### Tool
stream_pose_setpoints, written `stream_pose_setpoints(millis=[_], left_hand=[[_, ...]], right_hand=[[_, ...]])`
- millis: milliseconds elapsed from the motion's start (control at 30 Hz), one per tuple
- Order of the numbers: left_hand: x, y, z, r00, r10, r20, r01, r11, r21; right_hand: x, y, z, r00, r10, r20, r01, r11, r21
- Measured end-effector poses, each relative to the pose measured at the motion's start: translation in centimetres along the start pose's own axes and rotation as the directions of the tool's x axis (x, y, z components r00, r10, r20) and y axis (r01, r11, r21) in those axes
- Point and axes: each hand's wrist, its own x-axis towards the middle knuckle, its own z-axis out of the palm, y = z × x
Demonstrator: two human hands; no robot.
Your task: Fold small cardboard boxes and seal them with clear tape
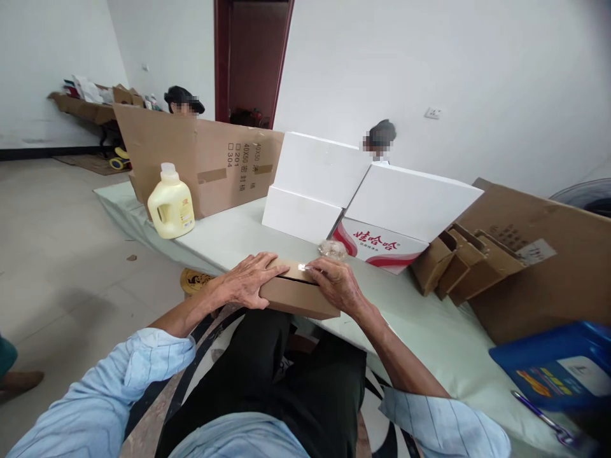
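Left hand [248, 281] palm-down atop cardboard box [296, 299]; right hand [337, 284] likewise

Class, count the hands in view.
2: the left hand and the right hand, both on the small brown box. Co-workers' hands may be hidden.

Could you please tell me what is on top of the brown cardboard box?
The left hand lies on the cardboard box; the right hand rests its fingers on a strip of clear tape at its seam. The lid beneath the hands and the contents are hidden.
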Motion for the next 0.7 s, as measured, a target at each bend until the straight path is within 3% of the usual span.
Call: stream_pose_setpoints(millis=[333, 700], left_hand=[[-0.2, 0.1, 0.4, 1.0, -0.007, 0.023, 0.006, 0.999, 0.032], [-0.1, 0.0, 0.1, 1.0, 0.022, 0.02, -0.023, 1.0, 0.02]], right_hand=[[0.7, -0.1, 0.1, 0.994, 0.09, -0.058, -0.084, 0.992, 0.097], [1.3, 0.2, 0.0, 0.921, 0.384, -0.061, -0.327, 0.851, 0.411]])
